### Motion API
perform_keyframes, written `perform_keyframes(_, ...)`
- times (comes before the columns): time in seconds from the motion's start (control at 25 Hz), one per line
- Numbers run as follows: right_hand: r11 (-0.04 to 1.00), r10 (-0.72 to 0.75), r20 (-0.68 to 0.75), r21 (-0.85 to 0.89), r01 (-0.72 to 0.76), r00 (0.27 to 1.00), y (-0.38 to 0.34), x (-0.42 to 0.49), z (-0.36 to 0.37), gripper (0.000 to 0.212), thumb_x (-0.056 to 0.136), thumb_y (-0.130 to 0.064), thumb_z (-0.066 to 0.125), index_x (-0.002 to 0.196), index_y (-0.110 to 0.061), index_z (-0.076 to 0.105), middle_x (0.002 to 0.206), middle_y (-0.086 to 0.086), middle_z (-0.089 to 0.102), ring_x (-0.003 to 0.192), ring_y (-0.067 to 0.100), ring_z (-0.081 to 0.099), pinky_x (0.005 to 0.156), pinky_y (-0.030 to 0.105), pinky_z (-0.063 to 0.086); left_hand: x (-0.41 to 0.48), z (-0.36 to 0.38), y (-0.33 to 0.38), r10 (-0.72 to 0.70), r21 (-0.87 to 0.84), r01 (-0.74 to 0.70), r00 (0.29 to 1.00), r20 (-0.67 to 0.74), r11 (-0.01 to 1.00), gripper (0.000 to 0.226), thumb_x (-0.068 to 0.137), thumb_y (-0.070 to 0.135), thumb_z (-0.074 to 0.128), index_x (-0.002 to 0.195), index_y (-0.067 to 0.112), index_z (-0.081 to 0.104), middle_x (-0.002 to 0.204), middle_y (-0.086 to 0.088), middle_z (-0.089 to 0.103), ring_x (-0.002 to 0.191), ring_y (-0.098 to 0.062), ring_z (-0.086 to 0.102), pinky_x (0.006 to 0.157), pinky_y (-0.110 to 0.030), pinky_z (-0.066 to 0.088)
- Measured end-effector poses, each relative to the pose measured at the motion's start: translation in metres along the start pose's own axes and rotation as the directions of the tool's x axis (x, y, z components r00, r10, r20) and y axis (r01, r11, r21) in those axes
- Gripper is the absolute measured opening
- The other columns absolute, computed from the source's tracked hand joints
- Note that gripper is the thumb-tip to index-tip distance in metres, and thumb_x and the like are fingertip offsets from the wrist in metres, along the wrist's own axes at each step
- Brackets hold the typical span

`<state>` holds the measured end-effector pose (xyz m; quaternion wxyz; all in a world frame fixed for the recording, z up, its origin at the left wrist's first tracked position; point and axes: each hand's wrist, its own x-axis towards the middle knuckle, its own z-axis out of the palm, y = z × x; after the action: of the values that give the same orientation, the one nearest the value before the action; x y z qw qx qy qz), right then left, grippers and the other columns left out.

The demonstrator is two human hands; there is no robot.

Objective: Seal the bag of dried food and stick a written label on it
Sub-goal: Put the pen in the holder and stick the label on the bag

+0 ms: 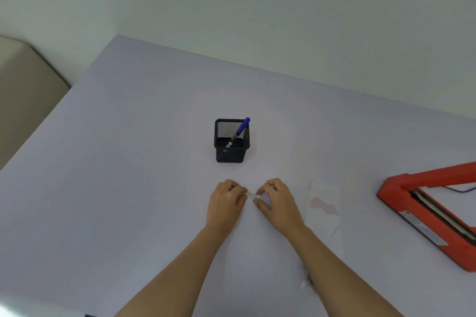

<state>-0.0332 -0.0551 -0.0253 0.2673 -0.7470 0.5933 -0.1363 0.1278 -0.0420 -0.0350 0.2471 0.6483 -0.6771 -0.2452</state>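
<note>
A small white label (252, 196) with dark writing is pinched between both hands just above the table, in the middle of the view. My left hand (226, 199) grips its left end and my right hand (275, 199) grips its right end, fingers curled. A clear plastic bag (325, 210) with a faint pinkish patch inside lies flat on the table to the right of my right hand. A blue pen (240, 131) stands tilted in a black mesh pen holder (231, 140) behind my hands.
A red heat sealer (427, 211) with its arm raised sits at the right edge of the pale lilac table (128, 162). A beige cushion (23, 92) is at the far left. A white wall runs behind the table.
</note>
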Motion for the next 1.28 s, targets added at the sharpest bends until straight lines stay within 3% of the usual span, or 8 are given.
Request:
perform_keyframes(0.12, 0.989, 0.040, 0.010, 0.144, -0.041, 0.999, -0.003, -0.003, 0.003, 0.009, 0.085, -0.021, 0.064, 0.090, -0.013, 0.062, 0.095, -0.004, 0.054, 0.090, 0.013, 0.049, 0.083, 0.020, 0.038, -0.001, -0.005, -0.002, -0.035, -0.090, 0.040, 0.998, 0.061, 0.995, 0.009, 0.083, 0.007, 0.065, 0.090, 0.005, 0.070, 0.094, -0.009, 0.066, 0.089, -0.024, 0.057, 0.077, -0.024, 0.043)
perform_keyframes(0.2, 0.954, 0.097, 0.023, 0.281, -0.100, 0.995, -0.008, -0.007, 0.003, 0.004, 0.085, -0.017, 0.064, 0.085, -0.014, 0.062, 0.088, -0.003, 0.061, 0.085, 0.013, 0.055, 0.079, 0.021, 0.042, -0.002, -0.013, -0.001, -0.052, -0.181, 0.067, 0.995, 0.087, 0.981, 0.010, 0.084, 0.006, 0.064, 0.092, 0.006, 0.070, 0.095, -0.007, 0.068, 0.088, -0.020, 0.060, 0.079, -0.024, 0.048)
perform_keyframes(0.36, 0.824, 0.247, -0.012, 0.529, -0.204, 0.969, -0.023, -0.015, -0.005, 0.006, 0.085, -0.016, 0.065, 0.082, -0.020, 0.061, 0.083, -0.005, 0.067, 0.079, 0.005, 0.062, 0.070, 0.009, 0.046, -0.007, -0.029, 0.007, -0.130, -0.338, 0.161, 0.985, 0.114, 0.927, 0.009, 0.084, 0.009, 0.065, 0.091, 0.010, 0.071, 0.089, 0.002, 0.069, 0.077, -0.003, 0.060, 0.071, -0.006, 0.045)
perform_keyframes(0.52, 0.742, 0.299, -0.004, 0.631, -0.229, 0.954, -0.031, -0.017, -0.011, 0.008, 0.086, -0.017, 0.064, 0.084, -0.024, 0.061, 0.085, -0.001, 0.069, 0.075, 0.006, 0.068, 0.066, 0.012, 0.049, -0.013, -0.036, 0.013, -0.162, -0.411, 0.192, 0.981, 0.106, 0.891, 0.007, 0.083, 0.013, 0.067, 0.089, 0.014, 0.071, 0.086, 0.004, 0.069, 0.075, -0.004, 0.061, 0.068, -0.007, 0.045)
perform_keyframes(0.76, 0.726, 0.253, 0.033, 0.654, -0.213, 0.967, -0.032, -0.018, -0.018, 0.010, 0.087, -0.017, 0.063, 0.096, -0.018, 0.067, 0.088, -0.001, 0.071, 0.079, 0.001, 0.068, 0.070, 0.007, 0.049, -0.020, -0.044, 0.017, -0.165, -0.468, 0.187, 0.982, 0.089, 0.864, 0.009, 0.082, 0.013, 0.069, 0.088, 0.019, 0.071, 0.085, 0.010, 0.068, 0.078, -0.004, 0.061, 0.072, -0.016, 0.051)
perform_keyframes(1.0, 0.724, 0.244, 0.053, 0.654, -0.218, 0.968, -0.039, -0.018, -0.014, 0.017, 0.084, -0.017, 0.067, 0.101, -0.015, 0.068, 0.092, 0.001, 0.070, 0.082, 0.005, 0.066, 0.069, 0.007, 0.048, -0.028, -0.052, 0.010, -0.252, -0.497, 0.250, 0.966, 0.063, 0.831, 0.011, 0.082, 0.016, 0.070, 0.086, 0.026, 0.071, 0.089, 0.007, 0.069, 0.078, -0.001, 0.062, 0.071, -0.011, 0.049)
perform_keyframes(1.28, 0.869, 0.221, 0.042, 0.444, -0.217, 0.974, -0.037, -0.002, 0.001, 0.019, 0.084, -0.014, 0.066, 0.103, -0.014, 0.068, 0.088, -0.002, 0.062, 0.072, 0.004, 0.059, 0.067, 0.007, 0.046, -0.041, -0.059, -0.004, -0.480, -0.584, 0.409, 0.876, 0.038, 0.701, 0.010, 0.084, 0.020, 0.066, 0.087, 0.029, 0.070, 0.095, 0.006, 0.069, 0.088, -0.005, 0.063, 0.076, -0.016, 0.045)
